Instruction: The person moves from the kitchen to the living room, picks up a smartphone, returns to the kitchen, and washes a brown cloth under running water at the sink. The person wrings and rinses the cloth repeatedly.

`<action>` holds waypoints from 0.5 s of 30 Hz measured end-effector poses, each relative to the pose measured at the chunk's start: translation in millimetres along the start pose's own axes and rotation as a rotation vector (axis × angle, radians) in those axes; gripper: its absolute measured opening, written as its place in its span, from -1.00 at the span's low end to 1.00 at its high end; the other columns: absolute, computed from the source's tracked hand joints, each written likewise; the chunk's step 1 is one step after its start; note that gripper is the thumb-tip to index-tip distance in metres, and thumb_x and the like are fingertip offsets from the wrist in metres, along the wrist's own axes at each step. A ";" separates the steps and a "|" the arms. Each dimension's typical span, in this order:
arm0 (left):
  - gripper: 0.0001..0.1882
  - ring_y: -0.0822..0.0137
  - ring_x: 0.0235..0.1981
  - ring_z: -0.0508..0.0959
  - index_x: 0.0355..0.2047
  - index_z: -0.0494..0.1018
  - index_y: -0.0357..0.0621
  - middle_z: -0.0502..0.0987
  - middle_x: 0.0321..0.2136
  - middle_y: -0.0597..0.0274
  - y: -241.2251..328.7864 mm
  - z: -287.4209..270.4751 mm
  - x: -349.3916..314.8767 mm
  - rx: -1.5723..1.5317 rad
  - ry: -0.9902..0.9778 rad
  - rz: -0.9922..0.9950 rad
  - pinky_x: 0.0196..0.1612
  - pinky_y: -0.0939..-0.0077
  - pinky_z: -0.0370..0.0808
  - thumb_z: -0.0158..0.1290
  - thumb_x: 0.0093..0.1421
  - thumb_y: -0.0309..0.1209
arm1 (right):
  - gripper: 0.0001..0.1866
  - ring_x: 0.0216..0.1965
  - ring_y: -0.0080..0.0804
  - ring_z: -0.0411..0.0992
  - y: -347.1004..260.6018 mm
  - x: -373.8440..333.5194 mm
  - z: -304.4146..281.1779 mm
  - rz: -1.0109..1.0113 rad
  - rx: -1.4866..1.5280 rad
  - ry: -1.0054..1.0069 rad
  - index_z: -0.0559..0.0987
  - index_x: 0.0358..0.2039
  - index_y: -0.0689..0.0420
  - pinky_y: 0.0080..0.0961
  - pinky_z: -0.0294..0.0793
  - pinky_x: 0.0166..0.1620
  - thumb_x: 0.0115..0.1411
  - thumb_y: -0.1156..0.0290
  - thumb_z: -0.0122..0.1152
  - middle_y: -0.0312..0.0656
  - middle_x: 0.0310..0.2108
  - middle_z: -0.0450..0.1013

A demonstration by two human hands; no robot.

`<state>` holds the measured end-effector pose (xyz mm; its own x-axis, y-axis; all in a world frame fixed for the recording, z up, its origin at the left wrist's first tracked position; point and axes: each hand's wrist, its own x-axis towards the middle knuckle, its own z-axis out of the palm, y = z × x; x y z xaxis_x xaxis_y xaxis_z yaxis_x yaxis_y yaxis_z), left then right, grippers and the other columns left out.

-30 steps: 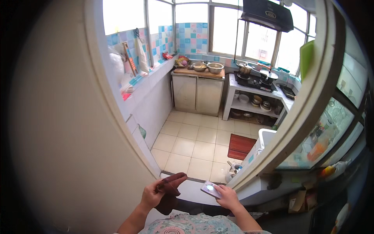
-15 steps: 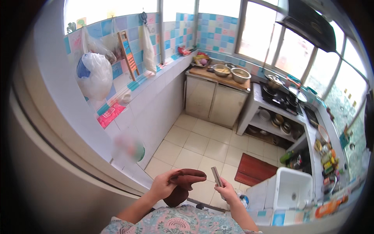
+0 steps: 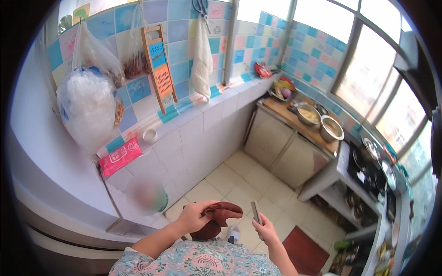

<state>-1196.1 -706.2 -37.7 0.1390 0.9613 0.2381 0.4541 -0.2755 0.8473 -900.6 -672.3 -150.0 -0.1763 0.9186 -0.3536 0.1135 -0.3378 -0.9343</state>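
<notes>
My left hand (image 3: 192, 218) is closed on a dark brown cloth (image 3: 225, 212), which is bunched up and hangs below the fingers in front of my waist. A short gap to the right, my right hand (image 3: 268, 231) grips a narrow, flat grey bar (image 3: 255, 211) that stands nearly upright, tilted a little to the left. Its kind is hard to make out, since it shows mostly edge-on. Cloth and bar are apart.
Along the left ledge lie a pink packet (image 3: 120, 157) and a small white cup (image 3: 149, 135); plastic bags (image 3: 87, 106) and a grater (image 3: 159, 69) hang above. Metal bowls (image 3: 331, 129) sit on the far counter (image 3: 276, 106), beside the stove (image 3: 363, 168). A red mat (image 3: 305, 248) covers floor tiles.
My view has swung left, bringing the ledge and hanging bags closer and taking the sink out of sight. Both hands keep their hold on the cloth and the bar.
</notes>
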 end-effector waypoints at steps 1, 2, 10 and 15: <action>-0.60 0.13 -0.26 0.57 -0.05 0.42 -0.06 0.55 -0.26 0.10 -3.1 3.9 16.8 0.013 0.041 -0.006 -0.22 0.41 0.51 0.07 0.04 -0.47 | -0.42 -0.46 -0.70 0.24 -11.3 29.5 -7.2 -0.019 -0.016 -0.038 0.33 0.13 0.09 -0.70 0.27 -0.40 0.08 0.37 0.25 -0.44 -0.39 0.37; -0.60 0.13 -0.26 0.57 -0.05 0.42 -0.06 0.55 -0.26 0.10 -5.5 5.7 31.4 0.031 0.074 -0.021 -0.22 0.41 0.51 0.07 0.03 -0.46 | -0.41 -0.46 -0.70 0.24 -19.8 56.7 -10.4 -0.027 -0.022 -0.079 0.33 0.14 0.09 -0.70 0.27 -0.40 0.07 0.38 0.25 -0.45 -0.39 0.37; -0.58 0.11 -0.24 0.56 -0.07 0.41 -0.15 0.55 -0.25 0.06 -14.9 -5.6 102.9 0.118 0.307 -0.242 -0.20 0.42 0.49 0.05 -0.01 -0.58 | -0.54 -0.22 -0.55 0.38 -116.8 213.7 0.0 0.064 -0.113 -0.404 0.37 0.02 0.11 -0.53 0.41 -0.22 0.13 0.27 0.18 -0.30 -0.21 0.41; -0.59 0.12 -0.25 0.57 -0.08 0.42 -0.15 0.55 -0.27 0.06 -38.7 -30.1 124.7 0.194 0.400 -0.278 -0.21 0.44 0.49 0.05 -0.01 -0.59 | -0.62 -0.26 -0.45 0.44 -163.5 287.2 41.9 0.100 0.066 -0.583 0.36 -0.02 0.17 -0.44 0.47 -0.21 0.23 0.24 0.05 -0.20 -0.21 0.45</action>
<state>-1222.9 -575.4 -26.5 -0.3401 0.9163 0.2117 0.5860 0.0304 0.8097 -1010.8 -361.9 -100.7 -0.6778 0.6241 -0.3888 0.0994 -0.4461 -0.8894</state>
